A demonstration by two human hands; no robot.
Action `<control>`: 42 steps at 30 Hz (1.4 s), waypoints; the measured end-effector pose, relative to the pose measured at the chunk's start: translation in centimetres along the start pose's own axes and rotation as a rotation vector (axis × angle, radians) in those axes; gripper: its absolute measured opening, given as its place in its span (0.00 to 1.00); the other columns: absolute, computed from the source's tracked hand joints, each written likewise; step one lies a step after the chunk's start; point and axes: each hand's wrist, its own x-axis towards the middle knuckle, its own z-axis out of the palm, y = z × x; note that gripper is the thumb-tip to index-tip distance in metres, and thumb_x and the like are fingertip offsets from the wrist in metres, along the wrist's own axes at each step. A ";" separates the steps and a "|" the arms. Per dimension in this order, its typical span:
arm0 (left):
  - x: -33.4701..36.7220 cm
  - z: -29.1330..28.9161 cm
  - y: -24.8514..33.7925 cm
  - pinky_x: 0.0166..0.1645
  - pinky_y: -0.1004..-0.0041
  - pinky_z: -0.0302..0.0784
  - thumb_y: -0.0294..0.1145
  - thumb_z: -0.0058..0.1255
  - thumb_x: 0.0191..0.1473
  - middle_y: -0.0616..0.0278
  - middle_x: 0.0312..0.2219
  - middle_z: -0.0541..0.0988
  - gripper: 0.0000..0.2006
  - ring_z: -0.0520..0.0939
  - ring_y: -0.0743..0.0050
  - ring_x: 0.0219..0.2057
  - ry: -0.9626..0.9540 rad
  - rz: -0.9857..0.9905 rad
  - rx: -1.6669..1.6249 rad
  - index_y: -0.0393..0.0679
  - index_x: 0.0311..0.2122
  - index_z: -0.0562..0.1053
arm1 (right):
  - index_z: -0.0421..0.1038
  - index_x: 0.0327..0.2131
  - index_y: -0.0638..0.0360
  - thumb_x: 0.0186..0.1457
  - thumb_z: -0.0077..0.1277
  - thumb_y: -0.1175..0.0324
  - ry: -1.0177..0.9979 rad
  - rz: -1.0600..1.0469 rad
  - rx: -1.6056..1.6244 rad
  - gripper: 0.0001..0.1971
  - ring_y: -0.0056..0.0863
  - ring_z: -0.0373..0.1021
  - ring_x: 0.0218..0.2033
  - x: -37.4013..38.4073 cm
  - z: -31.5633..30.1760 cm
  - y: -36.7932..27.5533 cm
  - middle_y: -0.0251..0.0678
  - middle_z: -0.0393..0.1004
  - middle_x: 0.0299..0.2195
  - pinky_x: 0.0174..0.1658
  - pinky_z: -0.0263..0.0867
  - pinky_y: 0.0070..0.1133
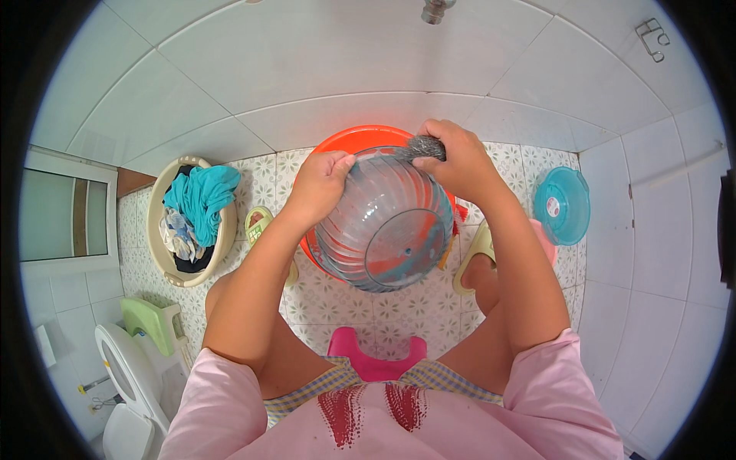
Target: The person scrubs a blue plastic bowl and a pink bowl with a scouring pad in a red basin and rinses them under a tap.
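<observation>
Head view showed a see-through bowl [383, 222] tilted over the orange tub [354, 137]. Over the tub's left side, the left hand [325, 184] pinched the bowl's edge; at its far right, the right hand [455, 159] squeezed a grey scrubber [424, 147]. Hard scrubbing could knock the bowl loose.

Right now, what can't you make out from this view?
All in the head view:
- Orange tub: its floor, obscured by the ribbed bowl.
- Scrubber: partly covered by the right hand.
- Pink thing: mostly behind the right forearm; kind unclear.
- Metal fitting: cut off by the top edge.
- Basket: bottom hidden by clothes.
</observation>
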 end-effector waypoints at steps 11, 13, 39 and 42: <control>0.0 -0.6 0.2 0.27 0.69 0.63 0.34 0.43 0.59 0.60 0.14 0.64 0.15 0.63 0.73 0.18 0.024 0.034 0.043 0.34 0.24 0.68 | 0.71 0.49 0.57 0.55 0.52 0.66 -0.093 0.119 0.106 0.18 0.35 0.70 0.37 -0.2 -0.2 1.9 0.43 0.73 0.38 0.47 0.64 0.25; 0.1 -0.6 0.5 0.27 0.69 0.63 0.34 0.43 0.59 0.60 0.14 0.64 0.15 0.63 0.73 0.18 0.045 0.025 0.061 0.34 0.23 0.67 | 0.70 0.46 0.62 0.56 0.51 0.67 -0.134 0.088 0.208 0.15 0.30 0.70 0.37 -0.2 -0.2 2.0 0.42 0.71 0.39 0.43 0.67 0.24; -1.0 0.9 2.0 0.30 0.72 0.67 0.34 0.42 0.61 0.63 0.17 0.68 0.14 0.66 0.77 0.22 -0.030 0.064 0.214 0.34 0.29 0.70 | 0.67 0.27 0.63 0.37 0.60 0.77 0.244 0.010 0.249 0.12 0.41 0.69 0.29 0.4 1.9 1.0 0.44 0.72 0.26 0.33 0.64 0.29; -0.7 0.2 1.7 0.31 0.68 0.67 0.34 0.42 0.60 0.56 0.18 0.70 0.14 0.69 0.67 0.22 -0.003 0.052 0.135 0.34 0.29 0.71 | 0.65 0.25 0.65 0.40 0.60 0.80 0.246 0.166 0.092 0.11 0.24 0.66 0.23 0.3 0.9 1.7 0.36 0.70 0.21 0.30 0.63 0.22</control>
